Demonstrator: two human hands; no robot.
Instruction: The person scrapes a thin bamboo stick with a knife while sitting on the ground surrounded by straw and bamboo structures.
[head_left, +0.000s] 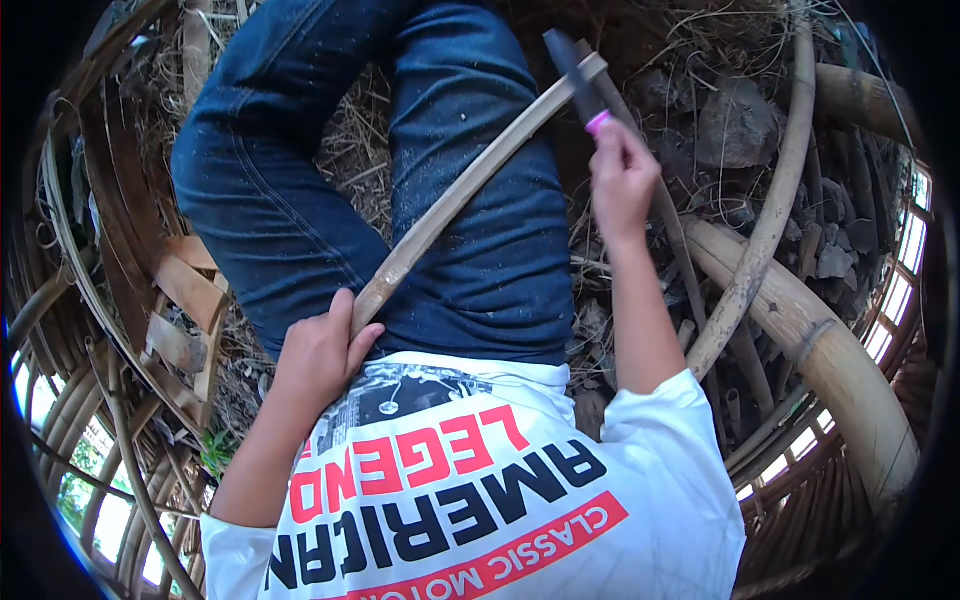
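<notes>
Wooden strip point(453, 203) slanting over the thighs: left-hand fingers and thumb grasp its near end. The left hand point(322, 343) sits low by the waist, forearm angled inward. Right-hand fingers curl tightly around a knife point(588, 98); the right hand point(624, 178) reaches forward, elbow bent, the blurred dark blade crossing the strip's far end. Around are blue jeans point(290, 200), stones point(738, 122) and a thick bamboo pole point(815, 335).

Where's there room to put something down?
The jeans are bare between the stick, shirt and right arm, and left of the stick, past the left hand. Crowded: stones and bamboo at right, wood at left.
</notes>
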